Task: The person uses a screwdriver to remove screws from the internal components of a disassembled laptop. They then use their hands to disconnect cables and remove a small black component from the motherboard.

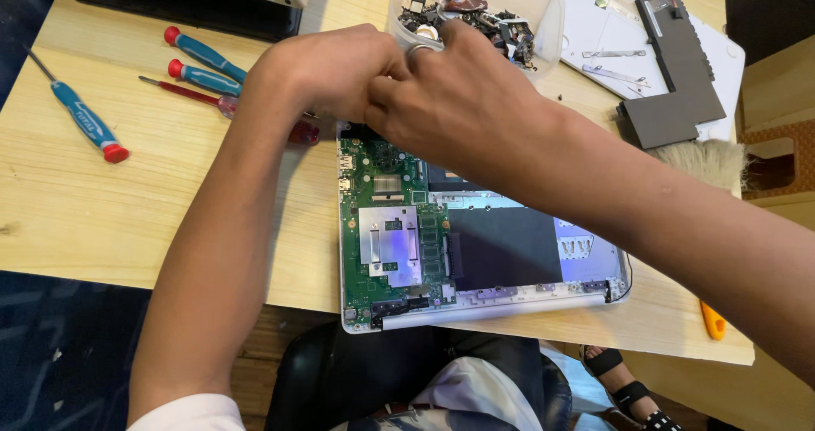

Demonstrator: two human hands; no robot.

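An opened white laptop base point(509, 299) lies on the wooden table point(110, 219), its green circuit board point(386, 227) exposed on the left side. My left hand point(327, 70) and my right hand point(463, 100) are pressed together over the far left corner of the base, fingers curled. What the fingers pinch is hidden between the hands. My right hand wears a ring.
Blue-handled screwdrivers point(85, 121) point(204, 53) and a thin red one point(182, 91) lie at the left. A clear tub of small parts point(484, 15) stands behind the hands. A dark battery pack point(679, 83), a brush point(705, 159) and an orange tool point(713, 321) are at the right.
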